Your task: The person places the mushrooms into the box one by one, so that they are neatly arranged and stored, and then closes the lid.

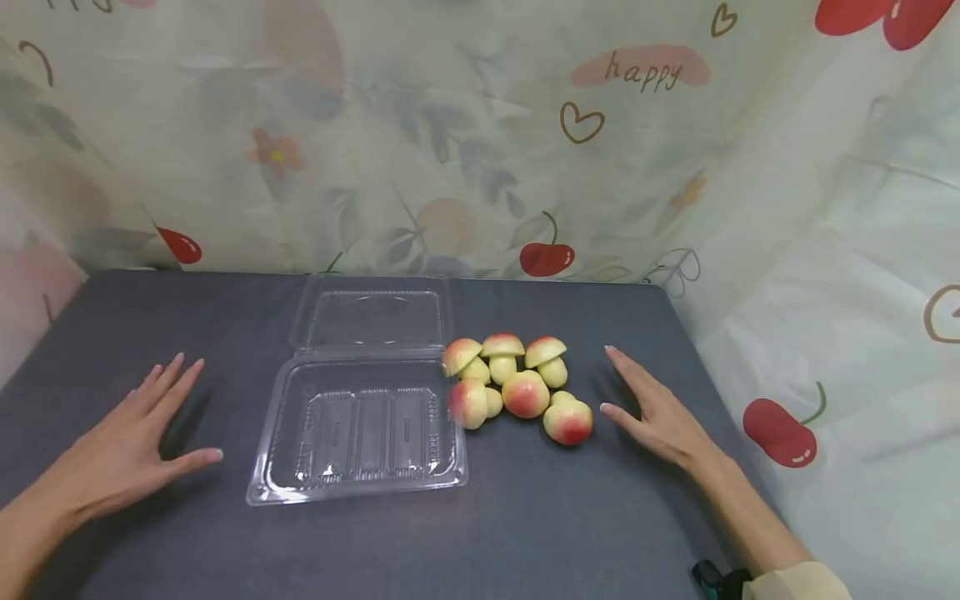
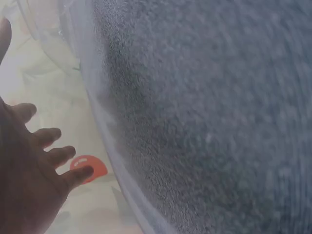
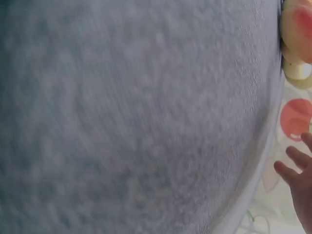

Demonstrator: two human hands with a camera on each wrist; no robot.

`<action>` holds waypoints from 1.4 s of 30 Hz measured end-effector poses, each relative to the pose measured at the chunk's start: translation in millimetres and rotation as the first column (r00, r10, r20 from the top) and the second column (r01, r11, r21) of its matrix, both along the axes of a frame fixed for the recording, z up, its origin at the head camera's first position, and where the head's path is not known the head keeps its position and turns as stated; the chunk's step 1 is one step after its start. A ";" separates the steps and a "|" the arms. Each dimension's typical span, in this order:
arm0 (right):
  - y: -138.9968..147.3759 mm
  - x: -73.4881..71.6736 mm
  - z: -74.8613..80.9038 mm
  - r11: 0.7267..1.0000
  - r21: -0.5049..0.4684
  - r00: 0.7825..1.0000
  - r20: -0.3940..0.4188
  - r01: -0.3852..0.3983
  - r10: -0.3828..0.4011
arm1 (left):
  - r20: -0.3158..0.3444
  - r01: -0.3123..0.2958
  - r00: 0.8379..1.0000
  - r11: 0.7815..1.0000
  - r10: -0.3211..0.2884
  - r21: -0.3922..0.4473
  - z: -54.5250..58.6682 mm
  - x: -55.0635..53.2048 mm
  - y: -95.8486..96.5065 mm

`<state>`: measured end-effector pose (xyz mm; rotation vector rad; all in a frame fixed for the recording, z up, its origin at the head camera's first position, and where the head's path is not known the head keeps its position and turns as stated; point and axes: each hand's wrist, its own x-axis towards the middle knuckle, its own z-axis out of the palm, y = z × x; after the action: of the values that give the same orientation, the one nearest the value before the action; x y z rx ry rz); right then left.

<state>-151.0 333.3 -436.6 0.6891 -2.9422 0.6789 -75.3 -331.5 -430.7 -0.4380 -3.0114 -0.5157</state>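
To the left of a clear plastic clamshell box, my left hand hovers over the table with its fingers spread and nothing in it. The box lies with its lid folded back, and its tray holds nothing. Several toy mushrooms with red and yellow caps and pale stems cluster at the box's right side; one mushroom overlaps the box rim in the head view. My right hand is to the right of the cluster, thumb and fingers apart, nearest the front-right mushroom, and holds nothing.
A dark grey cloth covers the table. Behind it hangs a printed curtain with cherries and hearts, which continues down the right side. A dark band sits at my right wrist beside a beige sleeve.
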 end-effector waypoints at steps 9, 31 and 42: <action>-11.2 5.1 -0.8 0.997 -0.021 0.997 -0.027 -0.072 0.071 | 0.032 0.008 0.999 0.998 -0.010 0.062 5.2 -0.4 10.4; -27.8 15.4 1.5 0.974 -0.141 0.980 0.067 -0.175 0.186 | 0.106 0.102 0.984 0.943 -0.142 0.318 5.9 -4.3 31.9; -34.5 12.4 -5.3 0.969 -0.174 0.982 0.039 -0.177 0.187 | 0.130 0.154 0.967 0.906 -0.221 0.395 3.9 -4.2 44.4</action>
<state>-138.7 298.8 -441.9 0.9448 -2.8485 0.9655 -79.5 -287.1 -426.8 -0.6866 -2.9281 -1.1875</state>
